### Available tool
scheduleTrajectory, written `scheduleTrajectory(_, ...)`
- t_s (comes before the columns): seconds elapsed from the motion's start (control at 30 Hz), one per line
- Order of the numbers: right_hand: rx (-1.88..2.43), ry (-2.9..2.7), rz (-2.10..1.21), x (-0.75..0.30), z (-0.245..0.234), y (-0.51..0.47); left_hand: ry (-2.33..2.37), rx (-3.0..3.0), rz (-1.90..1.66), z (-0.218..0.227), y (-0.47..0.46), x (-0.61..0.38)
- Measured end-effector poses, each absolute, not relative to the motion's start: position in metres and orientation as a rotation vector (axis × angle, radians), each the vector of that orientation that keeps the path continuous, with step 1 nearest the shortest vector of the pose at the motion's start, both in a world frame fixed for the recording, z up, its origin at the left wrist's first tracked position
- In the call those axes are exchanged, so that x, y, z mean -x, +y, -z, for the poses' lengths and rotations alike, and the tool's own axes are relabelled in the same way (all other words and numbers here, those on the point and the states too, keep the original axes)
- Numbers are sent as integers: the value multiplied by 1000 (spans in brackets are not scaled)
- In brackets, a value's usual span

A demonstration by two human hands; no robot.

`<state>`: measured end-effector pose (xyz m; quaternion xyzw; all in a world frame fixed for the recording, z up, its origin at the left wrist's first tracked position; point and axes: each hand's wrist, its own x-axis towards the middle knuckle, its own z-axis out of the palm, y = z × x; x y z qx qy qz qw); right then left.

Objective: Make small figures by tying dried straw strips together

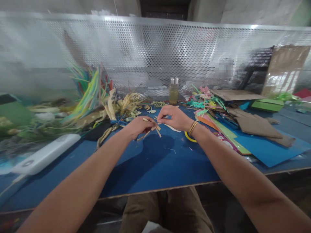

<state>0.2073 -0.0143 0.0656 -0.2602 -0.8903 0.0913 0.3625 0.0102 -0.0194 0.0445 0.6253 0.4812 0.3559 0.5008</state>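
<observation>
My left hand (139,125) is closed round a small bundle of dry straw-coloured leaf strips (155,129), whose loose ends hang below the fingers. Close beside it, my right hand (173,118) pinches the top of the same strips; a gold bracelet (193,127) sits on that wrist. Both hands hover just above the blue table top (155,161), near its middle. A yellow ring (189,138) lies on the table under my right wrist.
A heap of dried leaves (127,105) and coloured strips (87,94) fills the back left. A small glass bottle (173,91) stands against the perforated metal screen (155,55). Coloured paper sheets (264,149), cardboard (257,124) and scissors (220,115) lie right. A white device (45,155) lies left.
</observation>
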Motion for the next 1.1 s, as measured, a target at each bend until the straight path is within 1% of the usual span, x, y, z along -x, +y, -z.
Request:
scheduleTrajectory(0.17,803,-2226,-237,-205,-60,-10,1071,-1772,-788,-47,-28,-15)
scheduleTrajectory(0.27,910,-2161,-303,-208,-53,-6,1017,-1848,-810,-51,-32,-15)
scheduleTrajectory(0.37,965,-2142,-364,-210,-47,-4,1048,-1801,-928,-52,-31,-14)
scheduleTrajectory(0.53,965,-2201,-305,-209,-47,-6,1038,-1624,-1185,-47,-23,-15)
scheduleTrajectory(0.63,930,-2238,-253,-209,-50,-6,1136,-1571,-1271,-47,-22,-16)
scheduleTrajectory(0.8,903,-2240,-149,-210,-53,-7,1382,-1596,-1306,-51,-24,-16)
scheduleTrajectory(0.97,829,-2287,-129,-204,-54,-10,1515,-1781,-1209,-45,-18,-11)
scheduleTrajectory(1.1,768,-2235,-204,-202,-54,-11,1381,-2049,-986,-43,-18,-9)
